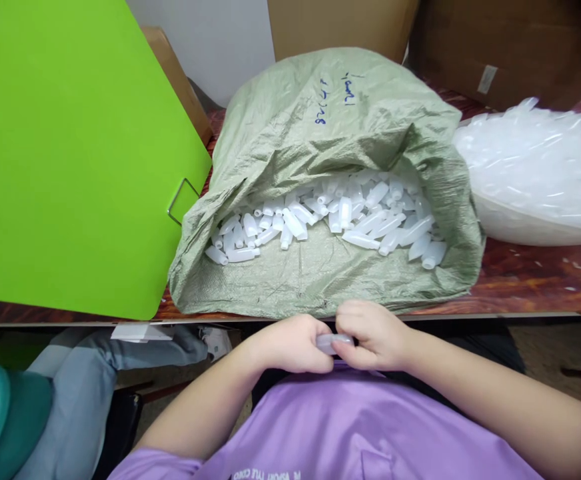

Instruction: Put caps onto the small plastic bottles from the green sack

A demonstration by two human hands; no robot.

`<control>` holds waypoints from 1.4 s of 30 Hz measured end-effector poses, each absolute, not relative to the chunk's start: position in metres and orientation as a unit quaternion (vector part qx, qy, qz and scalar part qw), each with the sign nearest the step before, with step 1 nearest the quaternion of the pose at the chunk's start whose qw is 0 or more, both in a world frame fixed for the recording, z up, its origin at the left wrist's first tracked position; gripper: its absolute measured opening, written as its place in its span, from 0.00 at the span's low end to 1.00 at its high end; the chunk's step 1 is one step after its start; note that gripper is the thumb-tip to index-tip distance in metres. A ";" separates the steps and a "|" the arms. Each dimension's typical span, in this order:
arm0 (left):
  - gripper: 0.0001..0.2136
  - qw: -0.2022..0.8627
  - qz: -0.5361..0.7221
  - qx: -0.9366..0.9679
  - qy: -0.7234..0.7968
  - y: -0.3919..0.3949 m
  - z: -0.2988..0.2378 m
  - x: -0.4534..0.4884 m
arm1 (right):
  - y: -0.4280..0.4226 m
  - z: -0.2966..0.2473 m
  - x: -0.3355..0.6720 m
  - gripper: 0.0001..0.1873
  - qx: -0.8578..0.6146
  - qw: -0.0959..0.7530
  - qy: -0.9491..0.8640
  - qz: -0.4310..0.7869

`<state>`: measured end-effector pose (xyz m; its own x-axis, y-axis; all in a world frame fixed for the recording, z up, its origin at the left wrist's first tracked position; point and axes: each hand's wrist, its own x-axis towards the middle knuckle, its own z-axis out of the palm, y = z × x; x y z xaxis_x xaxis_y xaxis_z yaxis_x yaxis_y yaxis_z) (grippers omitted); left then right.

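Note:
A small translucent white plastic bottle (326,343) is held between both hands, close to my body below the table edge. My left hand (295,343) closes around its left end. On its right end, the fingers of my right hand (370,335) are curled, with the thumb pressed along it. Just beyond my hands, a pale green woven sack (315,280) lies on the table with its mouth toward me. Many similar small plastic bottles (295,223) are heaped loosely inside the opening. Blue handwriting marks the top of the sack.
A bright green board (70,153) covers the left side. To the right, a bulging clear bag of white pieces (540,173) rests on the reddish table (515,280). Cardboard boxes (340,27) stand behind. Lower left are a teal bucket (25,413) and another person's leg (85,387).

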<state>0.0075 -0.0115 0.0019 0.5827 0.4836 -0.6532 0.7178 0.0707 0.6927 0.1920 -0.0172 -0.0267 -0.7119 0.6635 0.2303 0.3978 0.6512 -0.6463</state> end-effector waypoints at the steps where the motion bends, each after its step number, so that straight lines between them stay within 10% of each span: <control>1: 0.03 0.562 -0.085 0.685 0.456 -0.014 0.001 0.009 | -0.018 -0.030 0.189 0.20 -0.325 0.231 -0.843 0.362; 6: 0.06 0.383 -0.046 0.766 0.515 -0.025 -0.005 0.015 | -0.027 -0.039 0.180 0.22 -0.413 0.174 -0.601 0.662; 13: 0.09 0.240 -0.059 0.831 0.498 -0.028 -0.014 0.015 | -0.031 -0.031 0.174 0.20 -0.464 0.134 -0.502 0.717; 19: 0.11 0.348 -0.134 0.774 0.512 -0.026 -0.021 0.010 | -0.005 -0.003 0.190 0.23 -0.526 0.026 -0.743 0.414; 25: 0.34 0.345 -0.190 0.757 0.521 -0.025 -0.047 0.014 | 0.084 -0.005 0.218 0.16 -0.652 0.052 -0.755 0.051; 32: 0.16 0.416 -0.083 0.787 0.447 0.002 -0.004 0.008 | 0.123 -0.019 0.206 0.20 -0.633 0.043 -0.773 -0.001; 42: 0.21 0.143 0.038 0.717 0.681 0.127 0.008 0.009 | 0.129 -0.033 0.203 0.17 -0.652 0.009 -0.758 0.009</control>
<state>0.0091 0.1270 0.0082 0.0698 0.9876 -0.1407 0.9660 -0.0318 0.2565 0.2026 0.1294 -0.0330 -0.1485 0.9889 0.0016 0.9886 0.1485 -0.0243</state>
